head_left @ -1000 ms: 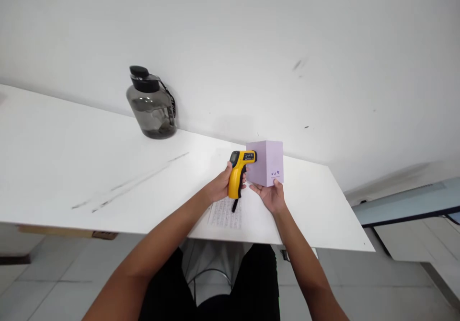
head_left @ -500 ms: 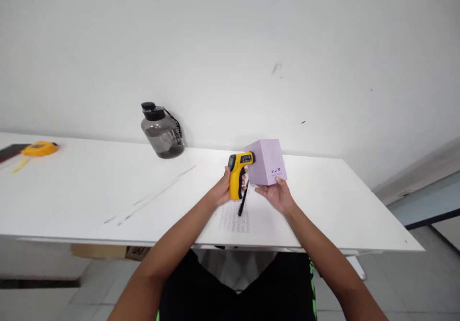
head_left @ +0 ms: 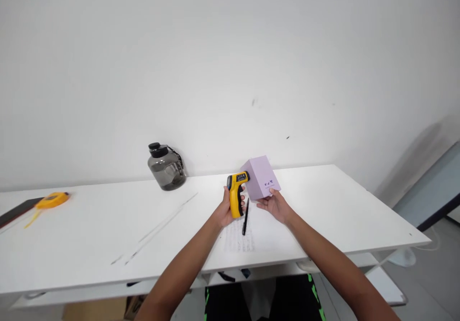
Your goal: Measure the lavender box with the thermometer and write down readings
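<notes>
My left hand (head_left: 225, 211) is wrapped round the handle of a yellow and black infrared thermometer (head_left: 235, 195). The thermometer's black nose points right, against or very near the side of a light purple box (head_left: 264, 176). My right hand (head_left: 276, 205) grips the lower edge of that box, thumb on the face with small dark printed marks, and holds it tilted. Below the two hands, a black pen (head_left: 246, 218) lies on a sheet of paper (head_left: 235, 239) covered in rows of writing.
Against the wall stands a large grey see-through bottle (head_left: 167, 170) with a black cap. A yellow tape measure (head_left: 53, 200) and a dark flat strip (head_left: 19, 212) lie at the far left of the white table (head_left: 108, 225). The table's right edge slants toward a pale panel (head_left: 427, 187).
The camera view has shifted, so the table and everything on it sits lower in the picture. Both hands keep hold of the thermometer and the box, which looks slightly more tilted.
</notes>
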Demonstrator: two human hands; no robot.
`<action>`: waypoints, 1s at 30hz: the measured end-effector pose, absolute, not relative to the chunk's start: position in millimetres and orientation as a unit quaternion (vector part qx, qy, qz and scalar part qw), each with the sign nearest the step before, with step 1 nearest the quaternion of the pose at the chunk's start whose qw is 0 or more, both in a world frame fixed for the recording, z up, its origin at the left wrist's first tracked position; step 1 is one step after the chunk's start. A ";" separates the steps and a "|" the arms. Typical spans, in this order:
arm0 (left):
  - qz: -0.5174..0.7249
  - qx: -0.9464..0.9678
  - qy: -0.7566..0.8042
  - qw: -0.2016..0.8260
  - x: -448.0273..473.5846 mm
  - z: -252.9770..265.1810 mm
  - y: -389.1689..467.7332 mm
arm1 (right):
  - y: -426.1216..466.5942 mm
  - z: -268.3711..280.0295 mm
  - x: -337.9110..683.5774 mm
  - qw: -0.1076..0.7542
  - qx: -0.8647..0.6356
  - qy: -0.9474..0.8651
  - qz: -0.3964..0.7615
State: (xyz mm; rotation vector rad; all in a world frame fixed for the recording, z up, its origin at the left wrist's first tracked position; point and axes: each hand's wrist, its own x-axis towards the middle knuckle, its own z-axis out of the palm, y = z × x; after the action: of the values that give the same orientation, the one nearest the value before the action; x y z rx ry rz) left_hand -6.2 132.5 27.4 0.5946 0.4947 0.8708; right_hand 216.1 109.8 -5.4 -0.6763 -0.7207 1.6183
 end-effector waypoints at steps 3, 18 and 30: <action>0.412 0.277 0.222 0.839 -6.4 24.9 134.4 | 112.8 -5.7 216.6 0.576 -0.294 -0.309 0.697; 0.418 0.243 0.253 0.838 -3.1 35.8 129.5 | 113.6 -7.5 219.7 0.571 -0.314 -0.320 0.688; 0.429 0.227 0.251 0.838 -0.7 33.8 127.7 | 110.1 -0.3 218.9 0.564 -0.313 -0.320 0.694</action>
State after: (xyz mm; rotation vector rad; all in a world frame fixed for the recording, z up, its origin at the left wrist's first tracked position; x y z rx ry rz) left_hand -0.7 127.7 33.8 0.4803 0.5319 0.9067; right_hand 218.9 110.1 -0.3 -0.7371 -0.7537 1.6328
